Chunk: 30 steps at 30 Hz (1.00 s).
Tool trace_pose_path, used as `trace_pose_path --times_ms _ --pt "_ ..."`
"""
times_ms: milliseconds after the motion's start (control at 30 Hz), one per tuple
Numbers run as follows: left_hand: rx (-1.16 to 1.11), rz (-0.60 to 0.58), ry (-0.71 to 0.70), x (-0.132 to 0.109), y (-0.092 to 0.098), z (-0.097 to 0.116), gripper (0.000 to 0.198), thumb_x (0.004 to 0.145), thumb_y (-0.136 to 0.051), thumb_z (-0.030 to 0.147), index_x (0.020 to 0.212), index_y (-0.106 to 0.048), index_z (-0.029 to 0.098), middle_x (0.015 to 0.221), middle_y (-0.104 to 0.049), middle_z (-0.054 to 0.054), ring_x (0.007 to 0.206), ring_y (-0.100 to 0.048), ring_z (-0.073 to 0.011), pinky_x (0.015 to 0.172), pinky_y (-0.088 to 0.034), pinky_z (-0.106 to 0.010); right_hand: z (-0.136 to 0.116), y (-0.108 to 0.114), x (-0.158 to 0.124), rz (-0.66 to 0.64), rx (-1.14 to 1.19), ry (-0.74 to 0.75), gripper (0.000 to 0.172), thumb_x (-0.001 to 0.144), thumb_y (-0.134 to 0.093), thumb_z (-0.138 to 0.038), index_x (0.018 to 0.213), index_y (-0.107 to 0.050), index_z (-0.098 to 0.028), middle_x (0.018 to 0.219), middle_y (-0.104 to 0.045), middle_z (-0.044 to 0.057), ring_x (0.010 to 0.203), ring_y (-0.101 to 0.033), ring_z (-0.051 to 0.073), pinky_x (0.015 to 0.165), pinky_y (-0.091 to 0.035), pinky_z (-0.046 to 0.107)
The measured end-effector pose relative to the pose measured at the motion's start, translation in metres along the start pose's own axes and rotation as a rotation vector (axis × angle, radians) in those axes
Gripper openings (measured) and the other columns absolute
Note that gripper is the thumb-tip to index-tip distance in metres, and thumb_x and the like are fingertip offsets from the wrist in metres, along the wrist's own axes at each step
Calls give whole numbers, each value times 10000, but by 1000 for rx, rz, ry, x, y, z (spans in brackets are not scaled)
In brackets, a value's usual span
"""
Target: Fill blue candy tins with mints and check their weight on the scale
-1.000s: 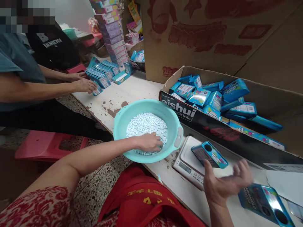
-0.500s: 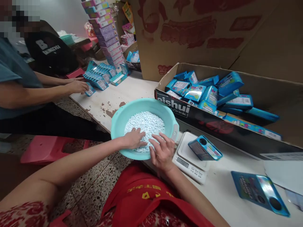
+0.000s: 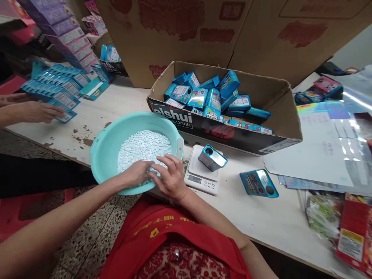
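Note:
A turquoise plastic basin [image 3: 107,131] sits at the table's front edge, holding a heap of small pale blue-white tablets [image 3: 143,145]. Over the near right part of the heap, my left hand [image 3: 136,173] has its fingers drawn together, their tips partly hidden. My right hand [image 3: 171,178] meets it there, cupped, thumb and fingers bent but apart. Whether tablets lie between the hands I cannot make out. Right of the basin stands a white digital scale [image 3: 200,182] with its display lit. A blue tin-like box with a round hole [image 3: 213,158] rests tilted on it.
Another blue box with a round hole [image 3: 258,184] lies farther right. Behind is a long carton [image 3: 232,133] of blue packs. At left, a co-worker's hand [image 3: 43,111] touches blue packs [image 3: 58,87]. Plastic sheets [image 3: 314,155] and bagged packs [image 3: 324,213] lie at right.
The view has swung to the right, showing more of the table there. My hands, earlier apart over the tablets, have come together, and the left one's spread fingers have drawn in.

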<state>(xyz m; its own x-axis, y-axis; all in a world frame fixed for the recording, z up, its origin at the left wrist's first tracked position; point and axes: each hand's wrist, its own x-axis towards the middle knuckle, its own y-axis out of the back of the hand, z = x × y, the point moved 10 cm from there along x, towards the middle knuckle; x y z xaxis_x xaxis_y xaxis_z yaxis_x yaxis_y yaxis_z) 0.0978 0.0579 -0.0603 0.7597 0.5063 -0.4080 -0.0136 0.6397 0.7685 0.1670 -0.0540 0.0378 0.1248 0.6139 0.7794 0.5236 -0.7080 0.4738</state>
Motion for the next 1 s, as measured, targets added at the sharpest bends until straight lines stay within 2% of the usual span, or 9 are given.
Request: trace_pose_path --times_ms 133,233,300,400,567,700,800,900,1000 --pt "-392 19 252 -13 11 -17 279 717 -598 456 742 -592 178 590 -556 -1 524 -505 -154 480 -360 -238 4 74 -10 130 -45 19 184 879 -612 -220 1061 -583 -213 1054 -598 69 1100 -515 253 901 -467 401" --pt "-857 113 427 -28 15 -34 349 647 -713 468 774 -583 170 608 -551 6 427 -436 -102 352 -257 -188 34 136 -28 245 -292 -115 256 833 -659 -183 1080 -591 -199 1070 -577 95 1079 -525 281 900 -456 452" --pt "-1138 228 435 -34 22 -40 364 605 -772 404 811 -597 159 686 -583 -15 446 -460 -90 328 -253 -160 56 164 -41 302 -407 -211 300 822 -673 -180 1110 -592 -191 1102 -576 114 1079 -532 303 917 -439 504" --pt "-1490 331 354 -36 31 -40 306 618 -752 317 834 -612 153 723 -586 -33 488 -497 -100 323 -291 -143 81 180 -56 315 -442 -325 273 849 -651 -194 1116 -598 -182 1099 -593 124 1065 -548 302 921 -434 527" --pt "-1752 442 312 -38 41 -38 152 707 -640 275 675 -545 161 633 -524 -18 460 -445 -88 312 -273 -133 97 169 -67 285 -362 -447 206 883 -616 -228 1077 -604 -162 1044 -616 119 1025 -574 277 899 -457 496" --pt "-1588 517 233 -41 54 -39 209 700 -684 347 710 -551 186 630 -507 11 464 -429 -87 340 -278 -149 98 159 -67 262 -324 -461 242 885 -611 -259 1107 -587 -167 1069 -608 118 1039 -570 269 873 -477 462" --pt "-949 446 219 -42 62 -35 228 706 -684 417 727 -607 203 673 -573 -8 559 -500 -137 429 -343 -198 107 153 -65 261 -289 -509 425 852 -654 -349 1216 -525 -172 1167 -556 139 1095 -540 284 848 -492 442" --pt "-427 368 279 -40 61 -39 225 734 -627 438 697 -640 216 596 -548 -5 573 -475 -160 466 -297 -227 126 138 -63 189 -229 -624 668 770 -728 -463 1304 -455 -171 1240 -533 151 1122 -536 294 888 -478 448" --pt "-550 456 320 -42 63 -55 264 708 -642 473 715 -620 210 667 -579 -11 616 -505 -164 483 -332 -227 142 125 -65 126 -172 -741 562 744 -735 -506 1161 -570 -166 1064 -636 98 957 -611 252 847 -493 401"
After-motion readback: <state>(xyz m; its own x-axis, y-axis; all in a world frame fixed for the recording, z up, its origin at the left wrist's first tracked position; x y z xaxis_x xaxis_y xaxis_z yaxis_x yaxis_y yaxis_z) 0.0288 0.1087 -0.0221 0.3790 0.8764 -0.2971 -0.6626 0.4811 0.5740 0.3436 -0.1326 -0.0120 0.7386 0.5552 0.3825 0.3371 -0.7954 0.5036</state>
